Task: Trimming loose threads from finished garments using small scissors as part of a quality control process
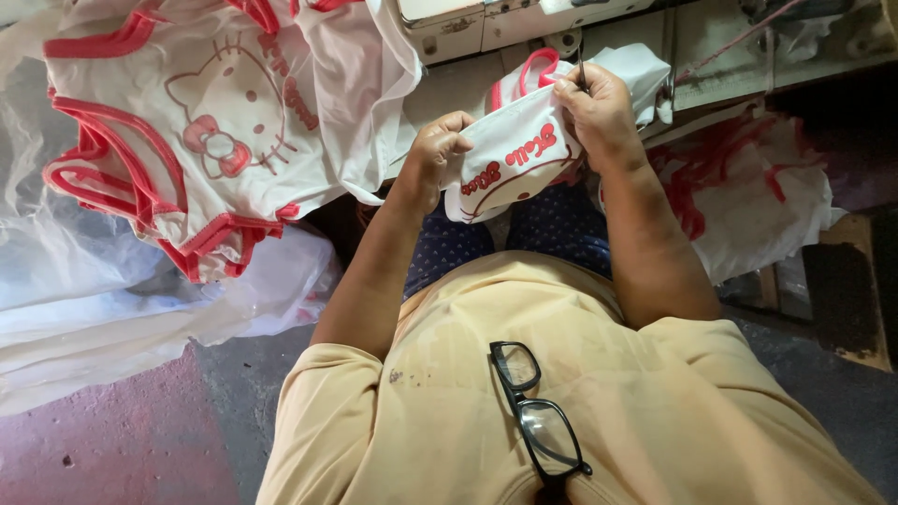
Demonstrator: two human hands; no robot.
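A small white garment piece with red trim and red lettering is held up between both hands above my lap. My left hand grips its left edge with closed fingers. My right hand pinches its upper right edge, and a thin dark tool sticks up from between those fingers. Just beyond the hands stands a white sewing machine.
A stack of white garments with red trim and a cartoon print lies at the left on clear plastic sheeting. More white and red fabric is heaped at the right. Black glasses hang on my tan shirt.
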